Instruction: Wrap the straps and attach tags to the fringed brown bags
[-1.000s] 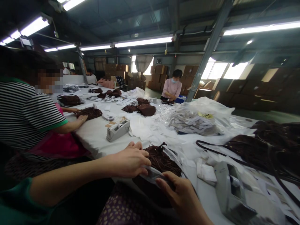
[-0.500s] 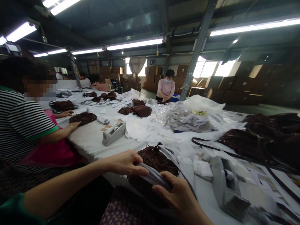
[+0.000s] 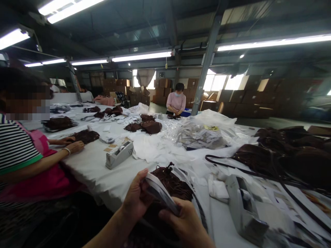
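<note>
My left hand point(image 3: 137, 194) is closed around the upper end of a greyish, shiny folded length of plastic bag point(image 3: 161, 191), its white edge showing. At the lower right end, my right hand point(image 3: 184, 220) pinches the same plastic between thumb and fingers. Just behind and below lies a dark brown fringed bag point(image 3: 172, 181) with a knotted drawcord at its top. Clear plastic shows along the right side of this fringed bag. My hands and the folded plastic hide much of its lower part.
A grey tape dispenser point(image 3: 119, 155) stands left on the white-covered table point(image 3: 95, 172), another tape dispenser point(image 3: 244, 210) at right. Beyond are a plastic-wrapped pile point(image 3: 204, 132), brown bags point(image 3: 292, 151) and a long strap point(image 3: 232, 167). A co-worker point(image 3: 20, 144) handles brown goods at left; another person point(image 3: 176, 100) stands across.
My left hand has turned its fingers upward at the plastic's end, and its forearm now rises from below. The plastic tilts more steeply. The view has shifted, and the left co-worker's hands have drawn closer together.
</note>
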### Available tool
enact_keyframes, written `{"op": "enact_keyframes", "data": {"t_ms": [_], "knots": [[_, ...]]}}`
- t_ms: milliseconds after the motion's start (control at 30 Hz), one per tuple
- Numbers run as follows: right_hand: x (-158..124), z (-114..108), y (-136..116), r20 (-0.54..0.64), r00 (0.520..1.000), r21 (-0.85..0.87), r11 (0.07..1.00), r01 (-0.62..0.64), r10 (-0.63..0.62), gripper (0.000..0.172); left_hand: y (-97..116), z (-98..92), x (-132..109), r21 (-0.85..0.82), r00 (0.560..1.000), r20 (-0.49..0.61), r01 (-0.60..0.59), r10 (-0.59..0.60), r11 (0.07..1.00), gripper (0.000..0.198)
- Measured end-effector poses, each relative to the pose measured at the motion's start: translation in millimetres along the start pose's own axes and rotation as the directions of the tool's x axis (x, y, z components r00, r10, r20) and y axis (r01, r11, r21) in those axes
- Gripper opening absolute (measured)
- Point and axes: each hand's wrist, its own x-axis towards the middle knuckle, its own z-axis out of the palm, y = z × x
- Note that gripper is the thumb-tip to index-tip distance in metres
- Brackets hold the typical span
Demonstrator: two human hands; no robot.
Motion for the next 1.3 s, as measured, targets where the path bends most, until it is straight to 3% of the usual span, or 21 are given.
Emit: {"op": "enact_keyframes", "data": {"t_ms": [100, 200, 300, 400, 467, 600, 700, 800, 900, 1000, 1100, 1167, 1300], "knots": [[3, 4, 7, -0.197, 0.979, 0.13, 0.989, 0.074, -0.048, 0.033, -21, -4.9, -2, -0.026, 0.992, -0.079, -0.098, 0.096, 0.995, 0.039], [5, 3, 13, -0.293, 0.955, 0.18, 0.979, 0.097, -0.04, 0.039, -39, -13.8, -7, 0.147, 0.993, 0.02, -0.115, 0.113, 0.982, 0.038], [8, 0, 15, -0.224, 0.974, 0.201, 0.977, 0.066, -0.02, 0.038, -45, -22.3, -14, 0.323, 0.976, 0.192, -0.164, 0.105, 0.932, 0.048], [9, 2, 9, -0.115, 0.993, 0.193, 0.98, 0.055, -0.033, 0.035, -41, -27.8, -16, 0.42, 0.925, 0.354, -0.289, 0.138, 0.86, 0.067], [10, 6, 3, -0.083, 0.996, 0.189, 0.98, 0.06, -0.045, 0.034, -36, -29.9, -16, 0.443, 0.902, 0.397, -0.349, 0.168, 0.826, 0.06], [9, 19, 0, -0.072, 0.997, 0.174, 0.984, 0.043, -0.031, 0.033, -33, -31.8, -16, 0.421, 0.936, 0.316, -0.284, 0.154, 0.862, 0.037], [8, 27, 6, -0.096, 0.99, 0.111, 0.988, 0.11, -0.099, 0.037, -35, -31.4, -17, 0.35, 0.987, 0.128, -0.139, 0.099, 0.926, 0.038], [5, 33, 16, -0.146, 0.973, -0.076, 0.983, 0.167, -0.177, 0.039, -38, -31.4, -17, 0.244, 0.994, -0.014, -0.105, 0.111, 0.964, 0.039], [2, 36, 25, -0.207, 0.951, -0.298, 0.941, 0.16, -0.228, 0.034, -41, -33.4, -17, 0.14, 0.994, -0.03, -0.101, 0.107, 0.985, 0.035], [0, 36, 29, -0.196, 0.933, -0.485, 0.856, 0.176, -0.302, 0.034, -41, -36.1, -17, 0.078, 0.996, 0.034, -0.085, 0.083, 0.993, 0.029], [-1, 35, 29, -0.132, 0.914, -0.626, 0.747, 0.222, -0.383, 0.038, -35, -37.2, -17, 0.158, 0.992, 0.121, -0.046, 0.027, 0.986, 0.02], [-1, 36, 28, -0.085, 0.907, -0.695, 0.677, 0.243, -0.412, 0.039, -28, -37.3, -16, 0.364, 0.992, 0.127, -0.05, 0.004, 0.93, 0.013], [-2, 41, 29, -0.03, 0.898, -0.744, 0.609, 0.273, -0.44, 0.04, -18, -38.6, -14, 0.753, 0.978, 0.185, -0.203, 0.095, 0.626, 0.023]]}}
